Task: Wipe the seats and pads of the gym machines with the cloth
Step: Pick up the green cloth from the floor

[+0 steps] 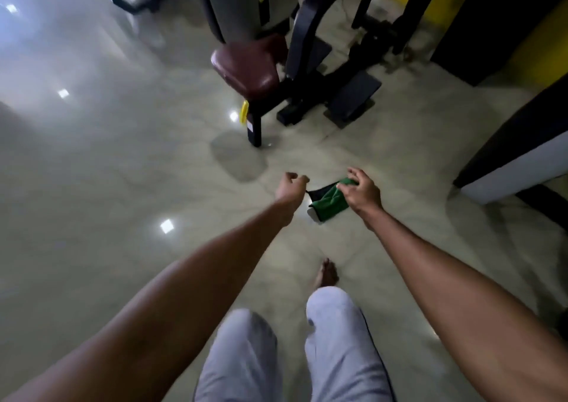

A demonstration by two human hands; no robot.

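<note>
Glossy floor (123, 171), maroon seat (249, 66), cloth (330, 201)

A single wide-angle view is taken from the person's head, pitched forward and steeply down onto the floor (123, 171). The left hand (290, 186) and right hand (362, 192) are framed near centre, and a machine seat (246, 66) is caught farther ahead.

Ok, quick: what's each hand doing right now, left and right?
Left hand: fingers curled, pinching the dark corner of the green cloth.
Right hand: grips the other end of the cloth.
</note>
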